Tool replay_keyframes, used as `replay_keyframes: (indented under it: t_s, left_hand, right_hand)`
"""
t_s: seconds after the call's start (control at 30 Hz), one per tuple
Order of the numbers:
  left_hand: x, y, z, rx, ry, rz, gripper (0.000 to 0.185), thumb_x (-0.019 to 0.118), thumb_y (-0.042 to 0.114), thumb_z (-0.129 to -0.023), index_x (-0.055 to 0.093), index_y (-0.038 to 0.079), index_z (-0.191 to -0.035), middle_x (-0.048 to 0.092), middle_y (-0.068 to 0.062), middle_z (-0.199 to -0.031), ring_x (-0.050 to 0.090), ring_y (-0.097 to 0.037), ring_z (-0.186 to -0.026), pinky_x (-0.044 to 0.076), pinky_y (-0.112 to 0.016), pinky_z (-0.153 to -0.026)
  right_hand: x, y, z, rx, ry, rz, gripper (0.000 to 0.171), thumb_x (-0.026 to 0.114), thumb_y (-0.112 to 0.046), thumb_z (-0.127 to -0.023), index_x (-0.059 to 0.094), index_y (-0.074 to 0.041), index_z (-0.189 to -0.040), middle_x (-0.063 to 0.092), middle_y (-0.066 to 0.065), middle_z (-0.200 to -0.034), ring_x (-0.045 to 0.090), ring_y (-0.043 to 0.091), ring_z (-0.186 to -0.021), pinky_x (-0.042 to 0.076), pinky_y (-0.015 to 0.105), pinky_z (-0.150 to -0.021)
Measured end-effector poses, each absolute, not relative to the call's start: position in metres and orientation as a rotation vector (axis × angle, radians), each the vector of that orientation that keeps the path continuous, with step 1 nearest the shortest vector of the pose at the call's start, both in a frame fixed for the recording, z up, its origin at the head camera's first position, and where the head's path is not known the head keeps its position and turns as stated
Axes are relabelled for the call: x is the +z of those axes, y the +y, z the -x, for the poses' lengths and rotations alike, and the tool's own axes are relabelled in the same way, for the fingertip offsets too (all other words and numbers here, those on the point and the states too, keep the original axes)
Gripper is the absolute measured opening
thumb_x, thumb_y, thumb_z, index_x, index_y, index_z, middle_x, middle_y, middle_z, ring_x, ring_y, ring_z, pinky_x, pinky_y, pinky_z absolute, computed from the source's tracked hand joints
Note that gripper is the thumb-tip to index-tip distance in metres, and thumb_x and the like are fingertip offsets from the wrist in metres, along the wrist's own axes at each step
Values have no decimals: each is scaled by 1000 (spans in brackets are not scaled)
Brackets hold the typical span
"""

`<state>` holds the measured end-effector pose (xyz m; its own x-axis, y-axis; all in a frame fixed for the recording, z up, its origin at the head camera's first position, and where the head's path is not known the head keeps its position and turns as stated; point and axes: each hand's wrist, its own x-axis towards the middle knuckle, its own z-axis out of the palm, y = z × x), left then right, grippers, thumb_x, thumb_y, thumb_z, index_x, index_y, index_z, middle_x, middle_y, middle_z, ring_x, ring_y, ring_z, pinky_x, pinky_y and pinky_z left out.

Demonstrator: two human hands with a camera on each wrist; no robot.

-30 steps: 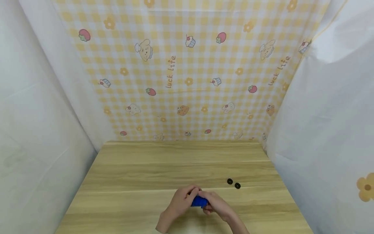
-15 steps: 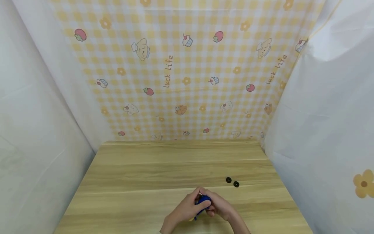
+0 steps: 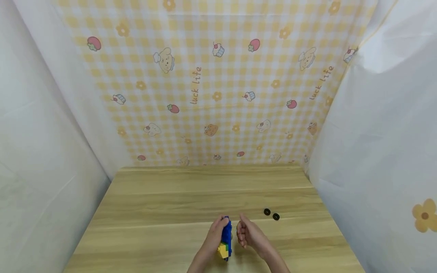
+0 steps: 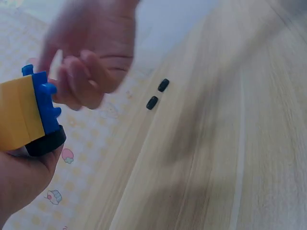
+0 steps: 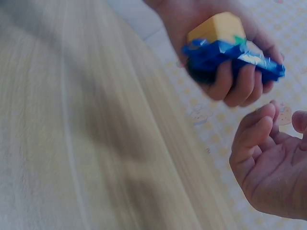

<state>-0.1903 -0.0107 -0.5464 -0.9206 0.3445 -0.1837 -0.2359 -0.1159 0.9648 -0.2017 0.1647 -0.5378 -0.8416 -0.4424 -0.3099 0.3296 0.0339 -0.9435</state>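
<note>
My left hand [image 3: 212, 238] grips a blue and yellow toy vehicle [image 3: 226, 235], tilted up above the table. In the right wrist view the fingers wrap under its blue body [image 5: 218, 53], with the yellow block [image 5: 219, 28] on top and a bit of green beside it. A black wheel [image 4: 47, 142] shows on its side in the left wrist view. Just right of the toy is my right hand [image 3: 254, 237], apart from it, fingers loosely bent and nothing visible between them. Two loose black wheels [image 3: 267, 212] [image 3: 276, 216] lie on the table beyond the right hand.
The wood-grain table [image 3: 164, 204] ends at a yellow checked cloth [image 3: 218, 113] at the back. White sheets [image 3: 44, 151] hang along both sides.
Both hands were together on the toy; the right hand has come away to the right. The left hand has turned the toy so its yellow part shows. The loose wheels stayed put.
</note>
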Motion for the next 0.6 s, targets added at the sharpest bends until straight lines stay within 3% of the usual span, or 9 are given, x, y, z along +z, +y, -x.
replay_keyframes:
  t_s: [0.17, 0.3, 0.47, 0.6]
  left_hand:
    - [-543, -19, 190, 2251, 1608, -69, 33, 40, 48, -91, 36, 16, -87, 44, 2, -76, 46, -12, -63, 40, -24, -58]
    - [-544, -24, 186, 2295, 1526, -78, 28, 41, 44, -92, 35, 17, -87, 43, 3, -77, 45, -11, -65, 40, -22, -60]
    - [-546, -27, 185, 2339, 1462, -70, 28, 46, 40, -91, 33, 16, -86, 41, 3, -77, 42, -11, -65, 38, -20, -59]
    - [-547, -29, 187, 2332, 1485, 12, 32, 50, 44, -87, 35, 17, -86, 43, 4, -76, 44, -10, -64, 38, -21, -59]
  right_hand:
    - [-554, 180, 217, -1885, 2095, -77, 46, 38, -48, -92, 53, -7, -79, 51, 1, -65, 48, 12, -53, 43, 26, -48]
    - [-565, 202, 231, -1823, 2376, -227, 44, 43, -47, -90, 53, -4, -89, 53, 10, -75, 50, 17, -59, 44, 30, -50]
    - [-575, 229, 254, -1451, 2819, -215, 34, 51, -43, -88, 53, -9, -92, 53, 6, -76, 47, 14, -59, 39, 27, -49]
    - [-579, 250, 269, -1078, 3001, -134, 46, 47, -52, -87, 51, -8, -98, 62, 4, -80, 48, 12, -53, 36, 27, -44]
